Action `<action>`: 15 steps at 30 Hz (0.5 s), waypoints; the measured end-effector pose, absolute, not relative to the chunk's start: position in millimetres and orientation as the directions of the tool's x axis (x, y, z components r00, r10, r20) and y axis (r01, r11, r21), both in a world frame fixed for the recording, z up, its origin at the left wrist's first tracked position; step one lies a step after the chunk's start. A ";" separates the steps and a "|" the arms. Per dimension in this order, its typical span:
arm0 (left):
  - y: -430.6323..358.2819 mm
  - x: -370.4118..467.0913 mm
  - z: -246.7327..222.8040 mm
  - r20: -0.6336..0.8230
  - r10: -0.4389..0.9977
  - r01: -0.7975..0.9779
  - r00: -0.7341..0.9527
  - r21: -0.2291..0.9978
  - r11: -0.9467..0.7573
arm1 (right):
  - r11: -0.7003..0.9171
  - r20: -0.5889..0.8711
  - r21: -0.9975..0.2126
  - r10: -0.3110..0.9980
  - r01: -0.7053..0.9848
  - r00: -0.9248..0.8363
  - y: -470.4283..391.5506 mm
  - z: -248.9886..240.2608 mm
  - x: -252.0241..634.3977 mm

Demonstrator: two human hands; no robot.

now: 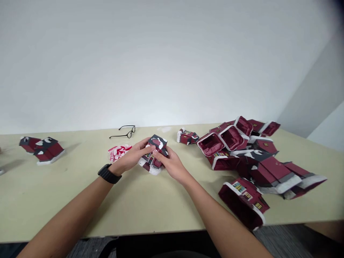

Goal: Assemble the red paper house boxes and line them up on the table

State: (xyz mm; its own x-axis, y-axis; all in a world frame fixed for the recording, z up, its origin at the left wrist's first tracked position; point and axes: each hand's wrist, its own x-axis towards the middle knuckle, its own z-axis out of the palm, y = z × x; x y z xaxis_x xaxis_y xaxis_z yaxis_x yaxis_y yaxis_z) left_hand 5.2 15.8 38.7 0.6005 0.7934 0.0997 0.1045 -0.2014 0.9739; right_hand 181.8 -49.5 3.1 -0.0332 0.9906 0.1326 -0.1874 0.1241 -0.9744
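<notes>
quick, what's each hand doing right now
Left hand: closed around one side of the small model house.
Right hand: closed around the other side of the same house.

Bright, diffuse light fills the scene, palest low on the wall (pixel 161 68), while weak, blurry-edged shadows lie on the table (pixel 158 215). The upper right corner darkens, wide-angle distortion stretches the right side, and fine detail looks slightly soft

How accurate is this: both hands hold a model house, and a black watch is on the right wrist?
The side is wrong: the head view shows the black watch on the left wrist. The left hand and right hand do hold the model house.
</notes>
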 end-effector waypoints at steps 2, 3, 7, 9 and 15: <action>13.4 6.2 38.8 0.094 0.787 0.102 0.610 0.975 -0.196 | 0.140 0.143 -0.980 0.990 -0.140 -0.014 -48.6 2.4 182.4; 11.5 6.7 39.8 0.099 0.787 0.105 0.609 0.973 -0.203 | 0.152 0.154 -0.981 0.988 -0.120 -0.003 -48.4 2.6 183.4; 3.3 8.5 50.8 0.131 0.793 0.131 0.594 0.958 -0.257 | 0.222 0.223 -0.973 0.975 -0.068 -0.011 -49.0 5.0 190.1; 0.3 7.8 59.5 0.114 0.779 0.184 0.616 0.941 -0.283 | 0.256 0.256 -0.967 0.966 -0.015 -0.022 -50.4 5.9 192.8; -10.9 -13.8 68.8 0.053 0.805 0.240 0.591 0.941 -0.238 | 0.266 0.269 -0.963 0.955 -0.045 -0.127 -55.7 10.5 194.0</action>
